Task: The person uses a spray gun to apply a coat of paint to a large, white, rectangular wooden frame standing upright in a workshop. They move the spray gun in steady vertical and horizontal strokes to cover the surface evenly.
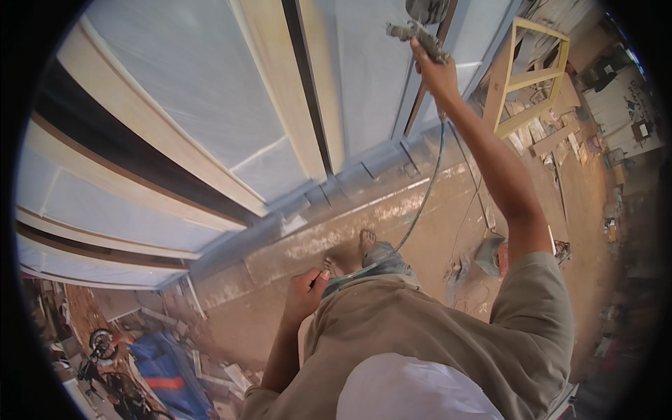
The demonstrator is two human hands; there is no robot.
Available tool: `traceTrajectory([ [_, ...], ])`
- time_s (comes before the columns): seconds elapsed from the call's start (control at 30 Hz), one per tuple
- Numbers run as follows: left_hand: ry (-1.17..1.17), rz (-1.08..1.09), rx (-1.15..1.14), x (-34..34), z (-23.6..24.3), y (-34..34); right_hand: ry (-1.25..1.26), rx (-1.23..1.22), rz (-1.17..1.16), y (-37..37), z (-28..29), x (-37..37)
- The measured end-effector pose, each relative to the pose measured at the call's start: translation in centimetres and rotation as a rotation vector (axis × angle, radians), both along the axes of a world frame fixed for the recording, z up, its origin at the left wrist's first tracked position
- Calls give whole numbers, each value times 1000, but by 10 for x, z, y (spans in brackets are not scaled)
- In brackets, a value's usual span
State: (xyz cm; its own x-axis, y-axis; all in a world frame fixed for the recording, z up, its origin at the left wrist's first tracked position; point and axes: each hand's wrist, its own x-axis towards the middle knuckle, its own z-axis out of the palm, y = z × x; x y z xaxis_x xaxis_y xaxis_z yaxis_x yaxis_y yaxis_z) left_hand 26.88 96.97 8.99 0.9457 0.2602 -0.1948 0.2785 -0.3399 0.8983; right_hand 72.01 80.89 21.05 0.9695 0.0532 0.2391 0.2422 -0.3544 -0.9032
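Note:
My right hand (435, 72), raised at the end of an outstretched arm, is wrapped round a spray gun (414, 33). A dark cup (428, 8) sits on the gun, partly cut off by the upper edge. From the gun a thin blue-green air hose (435, 168) hangs down and curves back to my waist. There my left hand (305, 294) is closed round the hose. Beyond the gun stands a row of tall door-like panels (189, 84), with cream and dark frames and pale sheeting over their middles. The gun is near the right-hand panels; no spray can be made out.
A yellow wooden frame (535, 79) leans at the far right among wood scraps. A concrete ledge (280, 250) runs along the panels' foot, near my bare feet (367, 239). Blue sheeting (164, 371) and a motorcycle (105, 350) are at the lower left. Cables lie on the floor (448, 245).

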Motion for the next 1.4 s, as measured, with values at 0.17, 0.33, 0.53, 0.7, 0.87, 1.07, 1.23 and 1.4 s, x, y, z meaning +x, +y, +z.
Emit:
traceTrajectory([
  [0.17,236,3,39,-1,-21,-13,133,-14,43,-8,-132,0],
  [0.33,463,44,-62,10,-36,-41,247,-52,61,-31,-268,9],
  [0.53,644,97,-126,33,-65,-81,399,-35,97,-45,-398,10],
  [0.7,805,125,-193,52,-88,-105,494,-96,72,-57,-494,5],
  [0.87,906,137,-247,61,-108,-119,503,-193,28,-62,-582,-1],
  [1.07,961,185,-284,68,-118,-122,601,-428,-45,-68,-636,-7],
  [1.23,956,147,-266,61,-119,-117,666,-536,-18,-68,-637,-3],
  [1.4,807,154,-228,44,-109,-101,563,-259,24,-62,-573,-7],
])
